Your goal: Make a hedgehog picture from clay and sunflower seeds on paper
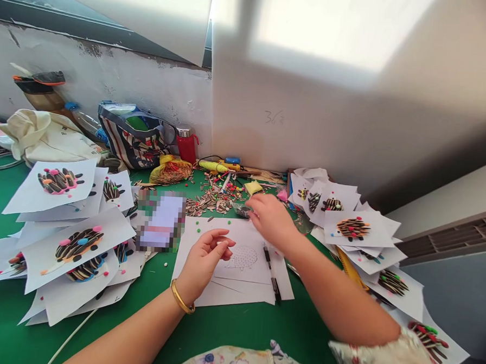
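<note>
Left hand [202, 264] raised above the table, fingers curled toward the thumb, right hand [270, 220] reaching forward, palm down, fingers bent, right forearm [322, 297] bare and stretched out

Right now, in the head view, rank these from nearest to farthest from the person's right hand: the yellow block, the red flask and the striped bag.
From the right hand:
1. Yellow block, just beyond the fingertips, on the green table.
2. Red flask, farther back and to the left, by the wall.
3. Striped bag, farther left still, by the wall.
</note>
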Motion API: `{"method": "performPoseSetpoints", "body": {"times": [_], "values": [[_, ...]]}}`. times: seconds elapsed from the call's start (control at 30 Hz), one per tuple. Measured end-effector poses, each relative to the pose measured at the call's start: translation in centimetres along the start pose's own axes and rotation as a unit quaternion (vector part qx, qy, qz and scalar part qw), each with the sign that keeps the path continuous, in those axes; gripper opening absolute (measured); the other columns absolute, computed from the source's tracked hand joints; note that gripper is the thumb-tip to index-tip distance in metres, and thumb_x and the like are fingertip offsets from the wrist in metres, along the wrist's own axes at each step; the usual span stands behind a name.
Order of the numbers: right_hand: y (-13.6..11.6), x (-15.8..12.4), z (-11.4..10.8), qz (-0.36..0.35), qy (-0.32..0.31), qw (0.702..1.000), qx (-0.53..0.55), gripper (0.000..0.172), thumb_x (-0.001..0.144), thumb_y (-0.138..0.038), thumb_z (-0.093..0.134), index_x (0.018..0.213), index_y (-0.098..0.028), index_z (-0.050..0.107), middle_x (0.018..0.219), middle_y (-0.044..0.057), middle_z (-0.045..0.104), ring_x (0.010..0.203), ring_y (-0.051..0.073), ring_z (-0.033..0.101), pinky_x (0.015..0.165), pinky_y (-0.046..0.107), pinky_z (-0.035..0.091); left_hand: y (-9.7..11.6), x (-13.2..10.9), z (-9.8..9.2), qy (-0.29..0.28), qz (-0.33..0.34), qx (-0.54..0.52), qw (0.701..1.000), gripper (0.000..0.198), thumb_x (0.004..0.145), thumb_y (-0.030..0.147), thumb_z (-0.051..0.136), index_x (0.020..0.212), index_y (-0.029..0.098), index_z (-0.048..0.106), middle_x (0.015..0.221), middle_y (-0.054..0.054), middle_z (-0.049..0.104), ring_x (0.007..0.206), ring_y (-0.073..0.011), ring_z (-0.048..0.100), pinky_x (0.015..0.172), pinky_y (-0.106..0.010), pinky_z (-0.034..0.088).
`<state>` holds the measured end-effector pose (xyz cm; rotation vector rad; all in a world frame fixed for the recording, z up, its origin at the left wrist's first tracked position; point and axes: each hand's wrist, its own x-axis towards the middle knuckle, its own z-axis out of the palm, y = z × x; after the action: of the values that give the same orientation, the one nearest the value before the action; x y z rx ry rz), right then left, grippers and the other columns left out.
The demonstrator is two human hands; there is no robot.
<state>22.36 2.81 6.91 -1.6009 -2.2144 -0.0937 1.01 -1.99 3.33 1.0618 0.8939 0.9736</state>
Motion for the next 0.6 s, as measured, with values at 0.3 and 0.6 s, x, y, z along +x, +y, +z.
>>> {"method": "performPoseSetpoints", "body": {"times": [0.3,0.6], "values": [[7.4,18.4,6.1,0.083,-0.121,0.985,-0.086,0.036,0.091,-0.011,0.051,0.124,-0.021,0.063,0.132,0.013,0.056,0.115,0.026,0.057,0.096,0.035,0.046,1.5,-1.0,-0.3,-0.015,-0.039,0.071,0.997,0.03,0.088,0.035,0.052,0.111,0.022,0.066,0.081,-0.002,0.056,0.072,-0.0144,0.053,0.069,-0.03,0.046],[8.7,22.8,9.8,0.118,-0.143,0.978,-0.096,0.033,0.095,-0.035,0.059,0.123,-0.017,0.058,0.125,0.01,0.059,0.106,0.022,0.061,0.089,0.043,0.053,14.8,5.4,-5.5,-0.03,0.205,0.61,0.765,0.028,0.09,0.042,0.052,0.103,0.025,0.07,0.097,-0.006,0.061,0.093,-0.0233,0.058,0.087,-0.037,0.046]]}}
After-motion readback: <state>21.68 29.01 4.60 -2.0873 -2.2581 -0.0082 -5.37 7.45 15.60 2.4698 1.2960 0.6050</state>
